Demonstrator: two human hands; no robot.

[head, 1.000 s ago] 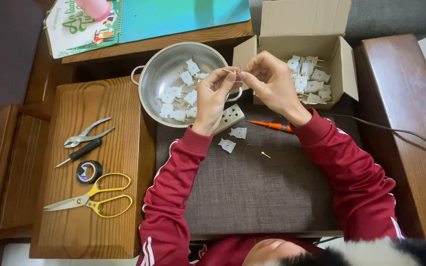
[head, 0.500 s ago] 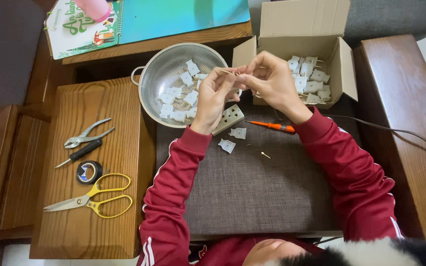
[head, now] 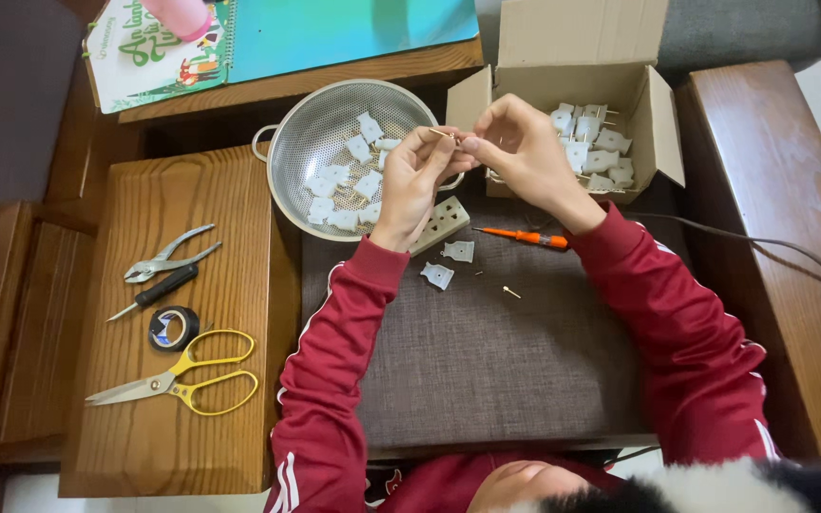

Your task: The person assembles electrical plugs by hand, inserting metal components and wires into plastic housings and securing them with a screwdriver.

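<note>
A grey woven fabric pad [head: 486, 361] lies mostly bare toward its near edge. At its far edge sit a perforated steel colander [head: 334, 142] and an open brown cardboard box [head: 582, 57]. Above them, left hand [head: 412, 185] and right hand [head: 523, 152] meet, each grip pinched together on a small brass pin [head: 443, 133].

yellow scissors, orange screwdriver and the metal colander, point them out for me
yellow scissors [head: 175, 382], head view, on the pivot where blades meet handles
orange screwdriver [head: 525, 237], head view, on the orange handle
metal colander [head: 311, 133], head view, on the bare mesh wall
</note>
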